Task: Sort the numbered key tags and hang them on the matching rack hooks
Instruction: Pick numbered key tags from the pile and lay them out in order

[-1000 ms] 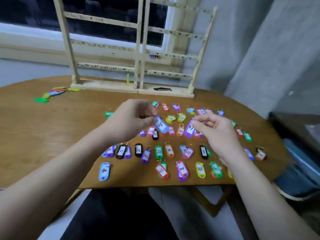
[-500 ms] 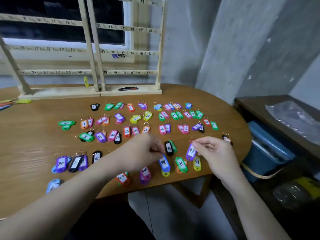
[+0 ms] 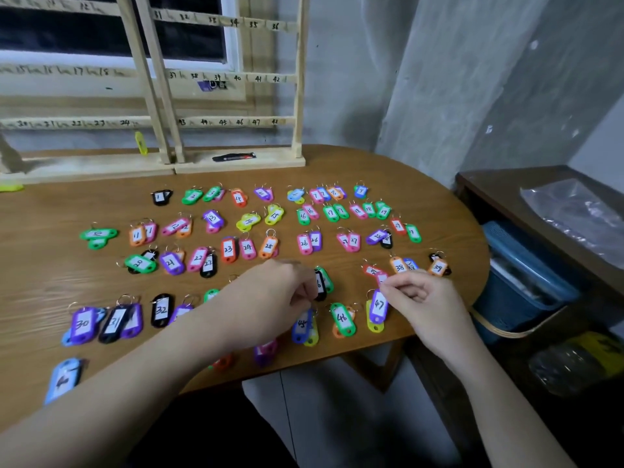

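The purple tag numbered 47 point(image 3: 378, 306) hangs from the right hand point(image 3: 422, 298), whose thumb and forefinger pinch its ring end; the tag's lower end overlaps a yellow-green tag point(image 3: 374, 325) lying on the desk point(image 3: 40, 265) near the front edge. The blue tag point(image 3: 301, 326), its number blurred but reading roughly 45, sits just below the left hand point(image 3: 270, 298), whose curled fingers pinch it at its top; it overlaps a yellow-green tag beneath it. The green tag 46 point(image 3: 342, 318) lies between the two held tags, resting on an orange one. Both hands are near the desk's front edge, well apart from the rack. Further coloured numbered tags lie in rows across the desk, mostly in overlapping pairs, with low numbers at the far side and 30 point(image 3: 82, 324), 31 and 32 point(image 3: 161, 309) at the near left. The wooden rack point(image 3: 299, 96) stands at the back of the desk, its bars marked with numbers up to 48; a purple tag point(image 3: 206, 85) hangs below the bar near 39, and a yellow tag point(image 3: 140, 142) hangs under the lower left bar.
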{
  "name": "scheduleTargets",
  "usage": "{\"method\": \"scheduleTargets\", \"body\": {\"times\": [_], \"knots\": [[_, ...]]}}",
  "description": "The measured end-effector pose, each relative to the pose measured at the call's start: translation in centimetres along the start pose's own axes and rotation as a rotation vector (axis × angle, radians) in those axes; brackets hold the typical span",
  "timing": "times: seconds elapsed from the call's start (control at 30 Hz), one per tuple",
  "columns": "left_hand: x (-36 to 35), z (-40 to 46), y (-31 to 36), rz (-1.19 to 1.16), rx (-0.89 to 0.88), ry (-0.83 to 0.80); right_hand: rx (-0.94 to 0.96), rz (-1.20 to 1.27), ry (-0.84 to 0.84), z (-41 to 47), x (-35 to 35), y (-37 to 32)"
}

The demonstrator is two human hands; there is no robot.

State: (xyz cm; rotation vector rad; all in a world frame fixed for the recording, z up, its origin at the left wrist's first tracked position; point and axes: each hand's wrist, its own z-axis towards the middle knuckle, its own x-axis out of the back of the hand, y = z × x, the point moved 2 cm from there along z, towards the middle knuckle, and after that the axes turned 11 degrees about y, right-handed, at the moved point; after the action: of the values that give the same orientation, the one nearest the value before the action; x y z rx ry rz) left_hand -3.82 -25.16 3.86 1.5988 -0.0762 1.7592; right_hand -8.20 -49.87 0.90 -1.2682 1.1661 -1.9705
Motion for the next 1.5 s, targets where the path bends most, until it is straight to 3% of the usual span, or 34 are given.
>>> {"method": "scheduleTargets", "body": {"times": [0.33, 0.5, 1.03, 1.37, 1.5], "knots": [[4.4, -1.8, -4.6, -0.075, 0.088, 0.141, 0.029, -0.057, -0.028, 1.2, -0.2, -2.2], [7.8, -4.5, -8.8, -0.092, 0.198, 0.273, 0.113, 0.011, -0.087, 2.0, -4.4, -6.7], [19.3, -20.4, -28.6, 0.049, 0.732, 0.564, 0.492, 0.001, -0.608, 0.1, -34.6, -23.2], [24.4, -18.8, -42.0, -0.033, 0.918, 0.778, 0.655, -0.096, -0.635, 0.4, -53.6, -30.8], [23.4, -19.1, -45.1, 0.142, 0.904, 0.77, 0.788, -0.093, -0.651, 0.3, -59.7, -32.1]]}}
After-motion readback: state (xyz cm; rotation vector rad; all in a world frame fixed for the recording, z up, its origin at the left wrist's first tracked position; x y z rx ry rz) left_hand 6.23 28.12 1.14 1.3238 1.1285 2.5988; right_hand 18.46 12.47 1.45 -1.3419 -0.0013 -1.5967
